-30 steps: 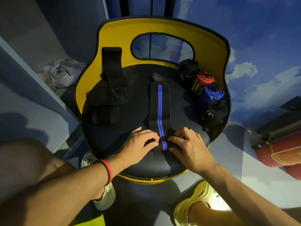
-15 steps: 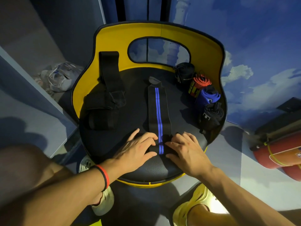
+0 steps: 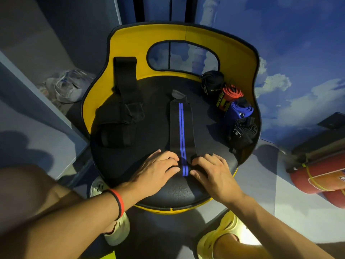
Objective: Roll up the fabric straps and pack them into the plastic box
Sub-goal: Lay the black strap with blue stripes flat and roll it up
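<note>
A black strap with two blue stripes (image 3: 181,128) lies flat along the middle of the black chair seat (image 3: 153,131). Its near end is rolled into a small coil under my fingers. My left hand (image 3: 158,169) holds the coil from the left, fingers curled over it. From the right, my right hand (image 3: 211,171) grips the same coil. Rolled straps stand along the seat's right edge: a black one (image 3: 212,86), a red one (image 3: 230,95), a blue one (image 3: 239,111) and another black one (image 3: 243,131). No plastic box is in view.
A loose black strap bundle (image 3: 119,116) lies on the seat's left side, one end draped up the yellow backrest (image 3: 239,58). A crumpled plastic bag (image 3: 69,86) sits on the floor at left. Red cylinders (image 3: 321,180) lie at right. My feet are below the seat.
Both hands have rolled the coil a little further up the strap, away from me, so the flat part is shorter. The camera has shifted slightly.
</note>
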The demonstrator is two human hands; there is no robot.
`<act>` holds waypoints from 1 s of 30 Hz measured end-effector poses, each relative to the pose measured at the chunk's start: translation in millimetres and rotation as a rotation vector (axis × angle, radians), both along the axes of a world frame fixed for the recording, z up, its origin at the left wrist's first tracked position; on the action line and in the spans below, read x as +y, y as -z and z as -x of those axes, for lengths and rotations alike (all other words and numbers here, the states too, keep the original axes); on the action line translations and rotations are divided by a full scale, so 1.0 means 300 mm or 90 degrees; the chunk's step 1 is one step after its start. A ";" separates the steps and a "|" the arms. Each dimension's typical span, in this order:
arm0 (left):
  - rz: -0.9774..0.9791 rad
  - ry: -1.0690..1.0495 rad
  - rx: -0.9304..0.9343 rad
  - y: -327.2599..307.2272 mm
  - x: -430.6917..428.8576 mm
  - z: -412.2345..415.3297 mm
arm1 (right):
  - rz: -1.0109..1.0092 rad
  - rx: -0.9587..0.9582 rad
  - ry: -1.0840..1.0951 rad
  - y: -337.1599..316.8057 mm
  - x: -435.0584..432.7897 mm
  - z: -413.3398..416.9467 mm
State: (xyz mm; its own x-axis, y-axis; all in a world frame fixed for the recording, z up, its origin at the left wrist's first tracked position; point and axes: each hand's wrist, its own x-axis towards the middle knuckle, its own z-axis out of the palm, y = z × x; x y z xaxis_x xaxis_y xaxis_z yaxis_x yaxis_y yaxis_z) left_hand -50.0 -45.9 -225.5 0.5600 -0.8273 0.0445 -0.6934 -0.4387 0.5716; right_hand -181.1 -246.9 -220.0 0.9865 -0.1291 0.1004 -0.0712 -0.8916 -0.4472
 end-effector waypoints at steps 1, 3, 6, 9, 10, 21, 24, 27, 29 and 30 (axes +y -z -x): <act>0.008 -0.007 0.009 -0.001 0.000 0.005 | -0.001 -0.005 0.004 0.004 0.001 0.000; 0.031 -0.022 0.033 0.001 0.002 0.008 | -0.005 -0.005 0.015 0.008 0.000 -0.007; 0.023 -0.023 0.035 0.003 0.005 0.001 | -0.017 0.003 0.038 0.010 0.000 -0.027; -0.006 -0.009 0.017 -0.007 0.007 -0.002 | -0.028 0.008 0.062 0.013 0.005 -0.045; -0.003 -0.015 0.015 -0.011 0.004 -0.005 | -0.030 0.004 0.070 0.012 0.007 -0.048; -0.036 -0.017 -0.063 -0.007 -0.012 -0.038 | 0.209 -0.055 -0.022 -0.033 0.030 -0.006; -0.096 0.004 -0.218 -0.019 -0.015 -0.020 | 0.184 -0.044 -0.024 -0.028 0.024 -0.024; -0.139 0.009 -0.238 -0.029 -0.026 -0.023 | 0.154 -0.027 -0.013 -0.018 0.020 -0.040; -0.140 -0.002 -0.192 -0.028 -0.034 -0.025 | 0.143 -0.006 0.001 -0.016 0.017 -0.049; -0.126 -0.006 -0.184 -0.029 -0.041 -0.022 | 0.138 0.003 0.008 -0.019 0.015 -0.053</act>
